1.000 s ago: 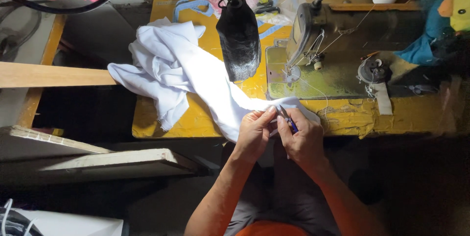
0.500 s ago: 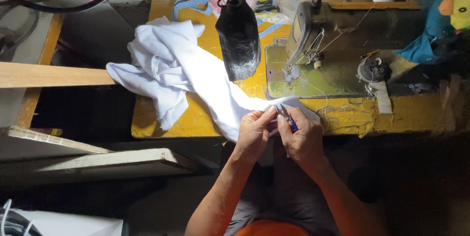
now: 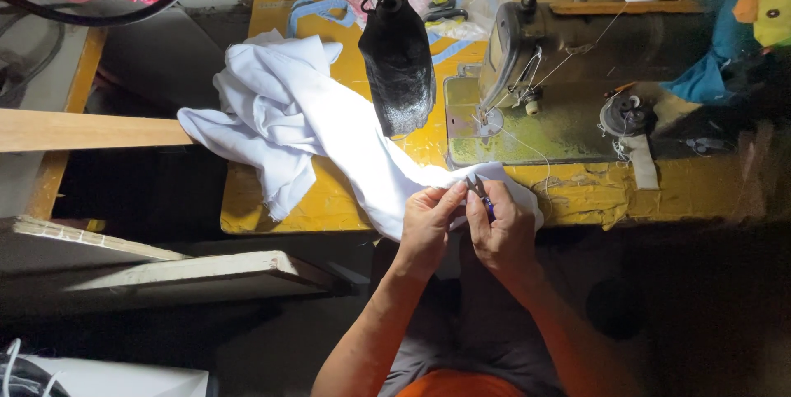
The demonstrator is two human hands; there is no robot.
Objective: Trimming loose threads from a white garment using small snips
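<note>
Both hands at the near desk edge, on the end of the white cloth (image 3: 329, 129) – left hand (image 3: 426, 228) pinching the cloth edge, grip closed on it; right hand (image 3: 504, 232) closed on small blue-handled snips (image 3: 484, 199), tips pointing up and away at the cloth just between the two thumbs. Cloth long axis running from the hands up-left across the yellow desk (image 3: 329, 203) to a bunched pile. Right hand nearer the sewing machine (image 3: 527, 67), just beyond. Black lamp (image 3: 397, 63) hanging over the cloth. Room dim, wooden planks (image 3: 82, 129) left
</note>
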